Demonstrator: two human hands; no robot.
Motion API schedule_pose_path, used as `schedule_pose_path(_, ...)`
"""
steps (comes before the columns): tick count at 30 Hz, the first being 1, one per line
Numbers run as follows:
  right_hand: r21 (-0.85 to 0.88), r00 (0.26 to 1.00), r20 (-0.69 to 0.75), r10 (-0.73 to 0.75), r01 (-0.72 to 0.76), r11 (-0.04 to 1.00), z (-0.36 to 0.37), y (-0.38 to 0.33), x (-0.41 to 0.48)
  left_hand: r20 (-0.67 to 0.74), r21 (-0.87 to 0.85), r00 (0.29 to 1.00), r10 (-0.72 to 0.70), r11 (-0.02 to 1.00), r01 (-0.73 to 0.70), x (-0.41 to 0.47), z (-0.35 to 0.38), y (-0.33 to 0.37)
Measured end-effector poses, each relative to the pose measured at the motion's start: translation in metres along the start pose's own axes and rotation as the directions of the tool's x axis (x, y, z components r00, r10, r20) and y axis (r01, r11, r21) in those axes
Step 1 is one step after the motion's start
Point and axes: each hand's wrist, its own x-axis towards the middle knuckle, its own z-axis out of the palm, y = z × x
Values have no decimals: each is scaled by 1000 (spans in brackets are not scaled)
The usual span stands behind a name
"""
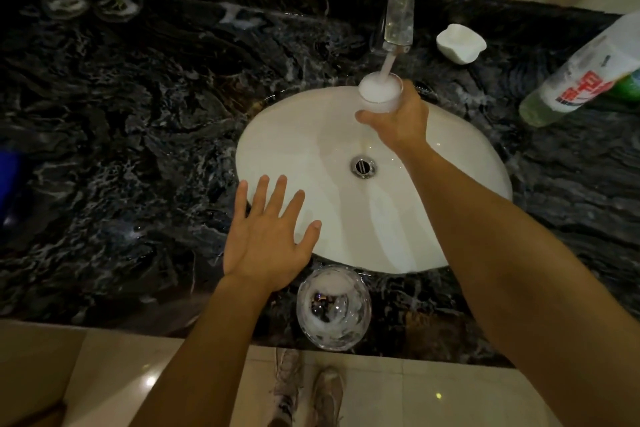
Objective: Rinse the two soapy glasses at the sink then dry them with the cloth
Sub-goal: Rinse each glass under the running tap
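A foamy glass (380, 95) is gripped by the right hand (398, 118) under the running tap (401, 10). The left hand (266, 236) is held spread, grasping nothing, beside the second glass (334, 308).

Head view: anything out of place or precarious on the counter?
The foam-coated clear glass stands at the black marble counter's very front edge, close to the left hand; a nudge could drop it.

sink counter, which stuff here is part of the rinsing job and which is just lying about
In the job: foam-filled glass in the right hand under the running tap; second soapy glass at the front edge of the counter; sink; open left hand.
Lying about: white dish; detergent bottle; two small glass dishes at the back left.
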Motion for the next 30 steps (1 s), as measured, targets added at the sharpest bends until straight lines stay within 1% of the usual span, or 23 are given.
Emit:
schedule_pose_path(9, -92, 999, 33, -12, 15, 996, -1, 1, 1, -8, -2, 1000, -5, 1000, 5, 0, -1, 0)
schedule_pose_path(14, -193, 998, 54, -42, 52, 980, -4, 2, 3, -15, -12, 1000, -4, 1000, 4, 0, 1, 0)
schedule_pose_path(16, -278, 992, 91, -83, 105, 955, -6, 2, 4, -19, -18, 1000, -1, 1000, 1, 1, 1, 0)
schedule_pose_path(19, -444, 969, 178, -171, 235, 865, -8, 2, 7, -25, -24, 1000, -1, 1000, 0, 0, 2, -1)
schedule_pose_path(20, -508, 957, 209, -201, 281, 814, -9, 2, 8, -28, -25, 1000, -1, 1000, 0, 0, 2, -1)
schedule_pose_path(23, -667, 901, 325, -289, 434, 605, -10, 3, 12, -36, -33, 999, 2, 999, -3, 0, 3, -1)
schedule_pose_path(25, -709, 854, 405, -326, 518, 478, -11, 4, 15, -39, -38, 999, 1, 999, -2, 0, 3, -1)
schedule_pose_path(27, -733, 819, 453, -353, 567, 376, -11, 4, 17, -32, -35, 1000, -1, 999, -1, 0, 2, 0)
schedule_pose_path(28, -737, 806, 465, -366, 581, 345, -11, 5, 17, -31, -35, 1000, -2, 999, 1, 0, 2, 0)
schedule_pose_path(30, -738, 793, 472, -385, 594, 319, -10, 5, 17, -33, -36, 999, -4, 999, 3, 1, 2, 0)
